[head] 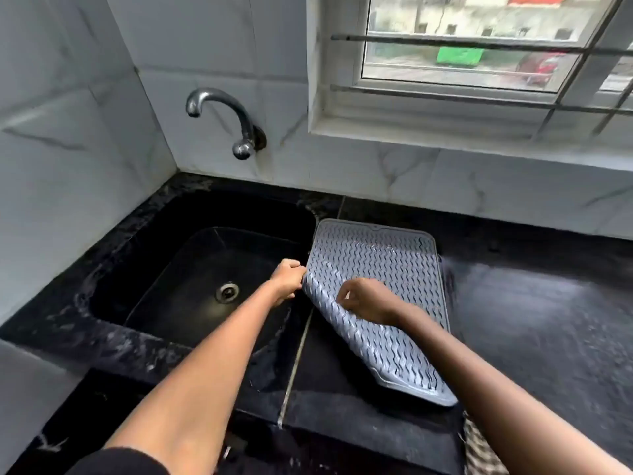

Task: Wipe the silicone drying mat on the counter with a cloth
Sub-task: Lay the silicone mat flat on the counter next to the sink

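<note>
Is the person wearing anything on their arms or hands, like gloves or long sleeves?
No gloves. Both hands, the left hand and the right hand, are bare, with no rings, watch or bracelets showing. The forearms are bare too. Only a bit of dark sleeve shows at the bottom edge, on the left arm.

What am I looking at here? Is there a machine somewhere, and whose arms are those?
No machine: a person wears a camera on the head, looking down at their own bare arms. On the black counter beside the sink lies a grey silicone drying mat. The left hand grips the mat's left edge, lifting and curling it. The right hand is over the mat with curled fingers; whether it pinches the mat is unclear. A checked cloth shows at the bottom edge. A tap and a window are on the wall.
</note>
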Demonstrator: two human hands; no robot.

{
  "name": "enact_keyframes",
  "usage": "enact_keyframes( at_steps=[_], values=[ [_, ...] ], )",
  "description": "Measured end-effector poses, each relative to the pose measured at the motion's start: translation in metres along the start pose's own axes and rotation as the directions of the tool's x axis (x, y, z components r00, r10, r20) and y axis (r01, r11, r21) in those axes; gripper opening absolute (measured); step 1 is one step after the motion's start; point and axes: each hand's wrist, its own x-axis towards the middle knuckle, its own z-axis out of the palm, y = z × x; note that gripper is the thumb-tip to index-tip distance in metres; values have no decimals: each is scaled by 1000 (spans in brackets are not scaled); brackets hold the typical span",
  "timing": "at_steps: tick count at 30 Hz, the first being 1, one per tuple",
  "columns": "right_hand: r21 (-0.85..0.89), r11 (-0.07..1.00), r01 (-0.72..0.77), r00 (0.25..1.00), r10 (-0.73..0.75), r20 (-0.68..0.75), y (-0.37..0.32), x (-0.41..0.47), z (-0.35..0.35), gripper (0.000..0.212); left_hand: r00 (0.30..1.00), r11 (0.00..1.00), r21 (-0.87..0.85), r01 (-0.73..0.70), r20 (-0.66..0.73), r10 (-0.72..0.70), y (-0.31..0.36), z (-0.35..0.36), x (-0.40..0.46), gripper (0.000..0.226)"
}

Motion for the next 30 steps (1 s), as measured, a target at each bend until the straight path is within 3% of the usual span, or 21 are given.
enact_keyframes(
  at_steps=[1,3,5,10,12,14,17,19,22,26,28,30],
  values=[
    [112,994,-13,998,6,60,1,0,6,18,998,997,-71,31,63,-26,-1,2,-1,11],
    [197,979,-49,973,3,231,-2,-5,17,21,998,997,-76,34,52,-30,-3,7,2,18],
    [-6,999,41,955,-37,293,-1,-8,28,27,1000,994,-107,23,-5,-24,-6,11,2,19],
    [-406,910,78,996,-55,66,20,-16,54,86,995,960,-271,-76,48,92,-7,21,-8,52],
    [-536,840,83,995,-98,-1,30,-20,63,104,990,967,-220,-125,37,136,-6,27,-10,57],
    [-558,828,55,994,-96,-45,38,-22,70,110,987,981,-108,-162,-29,160,-1,32,-13,55],
    [-505,861,58,959,-188,-210,40,-26,75,103,967,976,3,-218,-136,217,10,33,-16,48],
    [-349,934,77,900,-216,-379,39,-28,78,95,947,966,73,-250,-189,260,18,32,-18,47],
    [-68,998,-1,861,-33,-507,40,-31,84,81,931,949,180,-259,-215,294,24,26,-23,48],
    [181,983,11,832,91,-548,40,-33,100,46,927,910,390,-143,-268,261,14,22,-27,43],
    [137,990,-19,841,90,-534,39,-30,102,40,911,833,545,-94,-291,293,2,22,-28,40],
    [-82,995,-58,894,15,-448,40,-26,107,42,913,748,650,-134,-213,349,-8,23,-30,37]
  ],
)
